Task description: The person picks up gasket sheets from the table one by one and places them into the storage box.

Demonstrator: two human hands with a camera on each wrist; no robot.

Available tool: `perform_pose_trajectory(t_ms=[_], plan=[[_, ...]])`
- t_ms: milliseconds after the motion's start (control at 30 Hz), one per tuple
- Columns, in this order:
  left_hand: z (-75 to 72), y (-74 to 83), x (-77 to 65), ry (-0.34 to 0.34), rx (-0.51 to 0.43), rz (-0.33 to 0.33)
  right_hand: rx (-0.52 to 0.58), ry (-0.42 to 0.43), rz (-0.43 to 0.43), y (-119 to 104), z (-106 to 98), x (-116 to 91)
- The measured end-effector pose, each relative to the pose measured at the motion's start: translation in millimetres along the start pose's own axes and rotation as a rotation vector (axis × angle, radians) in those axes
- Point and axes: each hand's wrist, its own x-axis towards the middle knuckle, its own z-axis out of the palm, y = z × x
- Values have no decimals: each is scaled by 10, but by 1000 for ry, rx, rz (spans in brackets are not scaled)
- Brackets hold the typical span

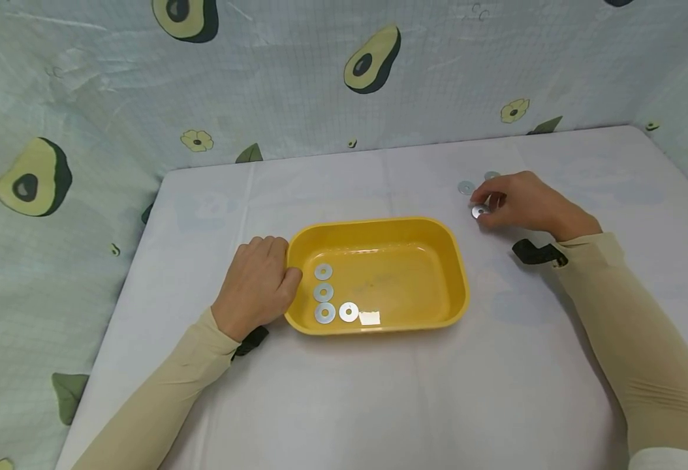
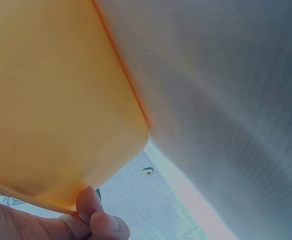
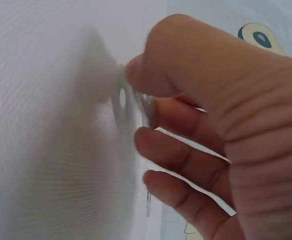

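My left hand (image 1: pixel 258 284) grips the left rim of a yellow plastic tray (image 1: pixel 379 329), thumb over the edge. Inside the tray lie flat metal washers: three in a column near its left end, and another washer (image 1: pixel 348 312) right of the lowest. Beyond the tray's right end, my right hand (image 1: pixel 523 203) pinches a metal washer (image 3: pixel 145 107) between thumb and forefinger, just above the cloth. The right wrist view shows a second washer (image 3: pixel 122 97) close by the thumb tip. Two more washers, one of them a pale washer (image 1: pixel 466 188), lie just past the fingers.
A white cloth (image 1: pixel 344 405) covers the table under the tray. Behind and at the left hangs a pale curtain (image 1: pixel 285 78) printed with avocados. A dark strap piece (image 1: pixel 534 253) juts from the right wrist.
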Motion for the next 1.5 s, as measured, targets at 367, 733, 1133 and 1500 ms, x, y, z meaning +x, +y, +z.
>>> perform_pose_trajectory(t_ms=[367,733,1133,1500], plan=[[3,-2,-5,6,8,6,41,136,-78,-16,-25,-36],[-2,-32,-24,22,7,6,75,222,-173,-190,-65,-42],[1,-22,-16,43,-12,26,79,375,-356,-483,-162,-183],[6,-38,-22,39,3,21,50,361,-495,-838,-330,-250]])
